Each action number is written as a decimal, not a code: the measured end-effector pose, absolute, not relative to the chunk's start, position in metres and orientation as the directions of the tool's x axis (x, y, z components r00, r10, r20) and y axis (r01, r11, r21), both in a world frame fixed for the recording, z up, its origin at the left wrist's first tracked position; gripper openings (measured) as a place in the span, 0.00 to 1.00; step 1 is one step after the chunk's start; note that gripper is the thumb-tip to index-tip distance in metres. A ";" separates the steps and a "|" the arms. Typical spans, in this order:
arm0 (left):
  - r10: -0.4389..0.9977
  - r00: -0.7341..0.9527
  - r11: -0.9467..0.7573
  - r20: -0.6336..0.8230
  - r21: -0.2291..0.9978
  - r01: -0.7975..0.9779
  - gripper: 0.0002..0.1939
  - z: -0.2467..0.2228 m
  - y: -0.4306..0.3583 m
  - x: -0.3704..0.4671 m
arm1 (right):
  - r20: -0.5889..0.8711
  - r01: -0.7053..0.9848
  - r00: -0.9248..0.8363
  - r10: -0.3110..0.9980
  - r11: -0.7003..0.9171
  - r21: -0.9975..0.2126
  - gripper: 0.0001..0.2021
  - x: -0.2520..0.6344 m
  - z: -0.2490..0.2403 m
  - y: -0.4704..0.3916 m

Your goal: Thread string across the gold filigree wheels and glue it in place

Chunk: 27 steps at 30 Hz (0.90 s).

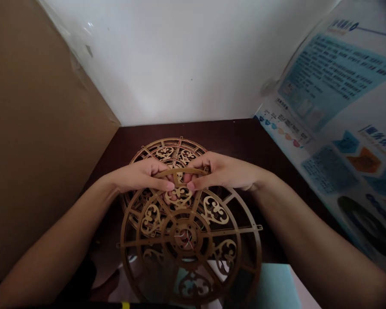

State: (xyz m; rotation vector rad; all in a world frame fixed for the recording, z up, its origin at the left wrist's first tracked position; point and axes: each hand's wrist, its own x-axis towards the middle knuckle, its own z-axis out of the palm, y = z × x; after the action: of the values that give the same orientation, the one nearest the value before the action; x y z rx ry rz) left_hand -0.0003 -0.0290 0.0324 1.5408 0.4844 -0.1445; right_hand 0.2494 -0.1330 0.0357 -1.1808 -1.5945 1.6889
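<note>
A round gold openwork frame with rings, spokes and scroll ornaments is held up by its far edge, tilted toward the camera. My left hand pinches that edge just left of the middle, thumb on the near face. Close beside it, my right hand grips the same edge on the right, also with the thumb in front. The fingertips behind the frame are partly hidden. Behind and below lie similar round gold frames, apparently stacked, on the dark table. Thin white and red wires show through the held frame's centre hole.
The dark red-brown table meets a white wall at the back. A brown cardboard panel stands on the left. On the right is a printed poster. A pale blue-green sheet lies at the near edge.
</note>
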 end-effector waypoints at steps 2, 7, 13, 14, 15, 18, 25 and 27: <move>0.172 0.909 -0.016 -0.379 0.922 0.388 0.12 0.035 -0.025 -0.004 | -0.241 0.156 -0.470 0.849 -0.188 -0.970 0.11 0.249 0.035 -0.134; 0.195 0.922 -0.106 -0.336 0.927 0.360 0.08 0.040 -0.024 -0.008 | -0.239 0.129 -0.464 0.853 -0.202 -0.971 0.11 0.252 0.031 -0.134; 0.225 0.918 -0.048 -0.326 0.938 0.344 0.07 0.039 -0.034 0.001 | -0.267 0.212 -0.464 0.845 -0.186 -0.959 0.11 0.254 0.033 -0.131; 0.226 0.920 -0.055 -0.321 0.938 0.341 0.07 0.039 -0.035 0.001 | -0.260 0.228 -0.466 0.846 -0.170 -0.959 0.12 0.253 0.035 -0.131; 0.225 0.921 -0.065 -0.318 0.938 0.340 0.07 0.038 -0.036 0.002 | -0.253 0.244 -0.469 0.846 -0.151 -0.958 0.12 0.252 0.037 -0.132; 0.234 0.916 -0.073 -0.325 0.934 0.350 0.08 0.038 -0.038 0.004 | -0.244 0.288 -0.479 0.843 -0.112 -0.951 0.12 0.250 0.042 -0.134; 0.270 0.895 -0.031 -0.355 0.926 0.376 0.10 0.037 -0.043 0.007 | -0.332 0.361 -0.493 0.804 -0.158 -0.919 0.11 0.249 0.049 -0.137; 0.250 0.907 -0.071 -0.340 0.928 0.367 0.09 0.038 -0.044 0.008 | -0.353 0.362 -0.503 0.789 -0.178 -0.915 0.10 0.247 0.049 -0.137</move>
State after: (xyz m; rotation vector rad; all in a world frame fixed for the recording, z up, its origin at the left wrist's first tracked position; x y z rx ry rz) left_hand 0.0081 -0.0438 0.0377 1.6605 0.4801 -0.1026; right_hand 0.2469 -0.1374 0.0494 -1.3217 -1.7473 1.7266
